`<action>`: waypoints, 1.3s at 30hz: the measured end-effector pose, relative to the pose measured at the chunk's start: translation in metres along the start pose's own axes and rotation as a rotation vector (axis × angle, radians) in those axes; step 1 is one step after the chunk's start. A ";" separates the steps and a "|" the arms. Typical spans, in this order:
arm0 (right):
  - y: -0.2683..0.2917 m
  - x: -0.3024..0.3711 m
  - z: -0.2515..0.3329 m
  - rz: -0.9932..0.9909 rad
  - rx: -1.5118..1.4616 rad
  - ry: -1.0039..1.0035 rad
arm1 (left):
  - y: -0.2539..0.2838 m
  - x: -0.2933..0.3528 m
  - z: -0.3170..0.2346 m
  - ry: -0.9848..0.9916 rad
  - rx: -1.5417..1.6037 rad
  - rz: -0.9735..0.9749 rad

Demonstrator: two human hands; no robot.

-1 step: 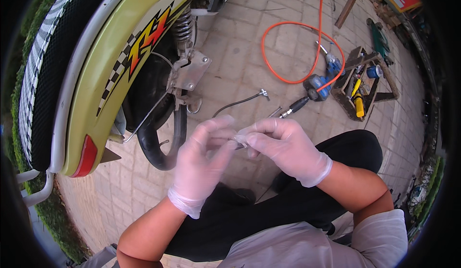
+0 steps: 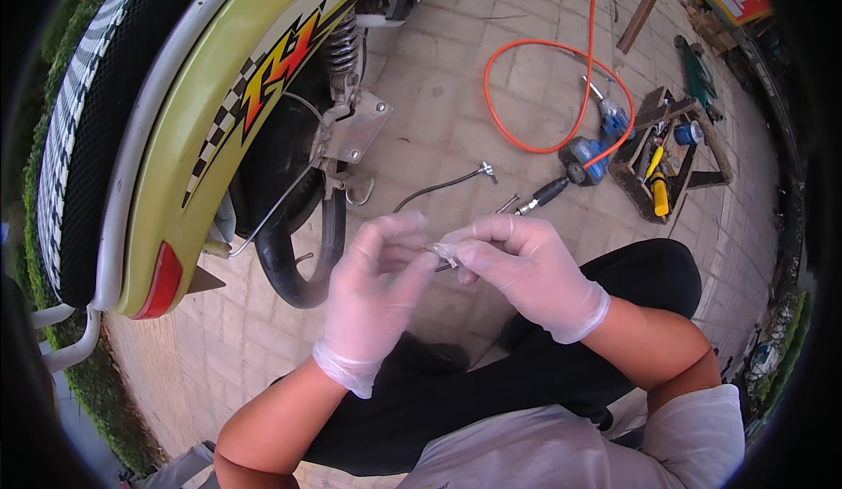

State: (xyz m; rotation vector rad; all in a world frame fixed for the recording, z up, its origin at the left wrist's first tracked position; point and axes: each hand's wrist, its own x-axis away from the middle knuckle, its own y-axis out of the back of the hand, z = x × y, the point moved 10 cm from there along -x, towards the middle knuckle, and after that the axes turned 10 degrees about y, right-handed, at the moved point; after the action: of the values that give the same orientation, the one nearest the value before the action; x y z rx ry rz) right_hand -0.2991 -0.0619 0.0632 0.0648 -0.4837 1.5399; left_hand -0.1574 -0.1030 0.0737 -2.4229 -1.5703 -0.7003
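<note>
Both my hands wear thin clear gloves and meet in front of my lap. My right hand (image 2: 526,265) pinches a small crumpled clear plastic piece (image 2: 448,252), perhaps a little bag, between thumb and fingers. On its other side, my left hand (image 2: 377,283) has curled fingers and thumb closed at its edge. What the plastic contains, if anything, is too small to make out. Beyond my hands, a short black hose (image 2: 436,186) with a metal fitting lies on the paving.
A yellow-green scooter (image 2: 202,138) stands at left, its wheel (image 2: 303,283) low beside me. At right are a blue power tool (image 2: 583,157), a looped orange air hose (image 2: 493,94), a black-handled inflator fitting (image 2: 550,192) and a wooden tool tray (image 2: 709,178) with yellow-handled tools.
The surroundings have shifted slightly to the right in the view. My hands hold nearly the same pose around the plastic piece.
</note>
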 end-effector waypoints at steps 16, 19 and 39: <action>-0.015 0.014 0.049 -0.052 0.620 0.617 | -0.028 0.019 0.017 0.383 0.272 0.244; -0.012 0.009 0.037 -0.034 0.477 0.509 | -0.022 0.017 0.017 0.357 0.228 0.186; -0.009 0.004 0.009 0.007 0.036 0.116 | -0.013 0.013 0.017 0.332 0.105 0.178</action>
State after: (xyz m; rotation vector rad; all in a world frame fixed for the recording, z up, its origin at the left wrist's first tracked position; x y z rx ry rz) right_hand -0.2926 -0.0616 0.0752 0.0016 -0.3653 1.5494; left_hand -0.1602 -0.0807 0.0635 -2.1983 -1.2163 -0.9037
